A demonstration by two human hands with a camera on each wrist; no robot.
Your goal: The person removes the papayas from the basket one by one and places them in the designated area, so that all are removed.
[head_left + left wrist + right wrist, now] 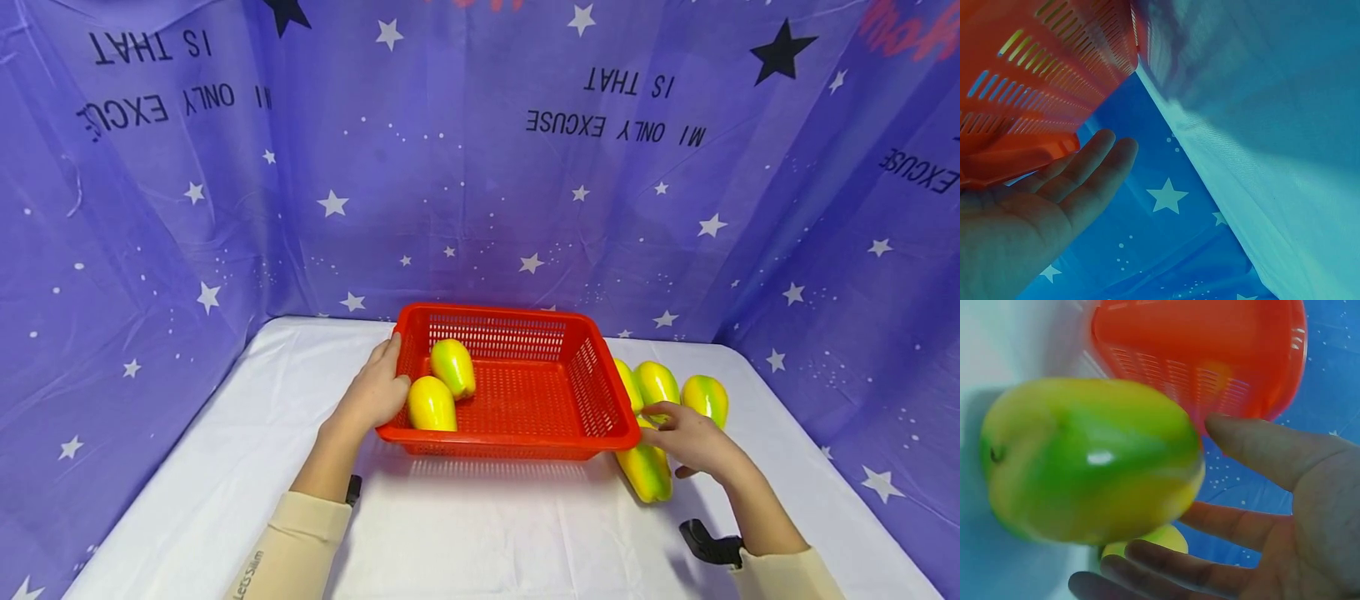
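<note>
A red plastic basket [517, 442] with slotted walls stands on the table, two mango-like yellow-green fruits [452, 368] lying inside at its left end. My left hand [375, 392] holds the basket's left rim, thumb over the edge; in the left wrist view its fingers [1094, 172] extend below the rim. Beyond the basket's right end, my right hand [693, 437] hovers over more such fruits, fingers spread. One large fruit [1094, 462] fills the right wrist view between the hand and the white cloth, with nothing gripped. Another fruit [1175, 539] shows partly behind the fingers.
Several fruits lie right of the basket, among them one at the front [648, 479], one behind [657, 382] and one farther right [708, 396]. A white cloth [480, 533] covers the table. Purple star-printed curtains [480, 208] enclose the back and sides.
</note>
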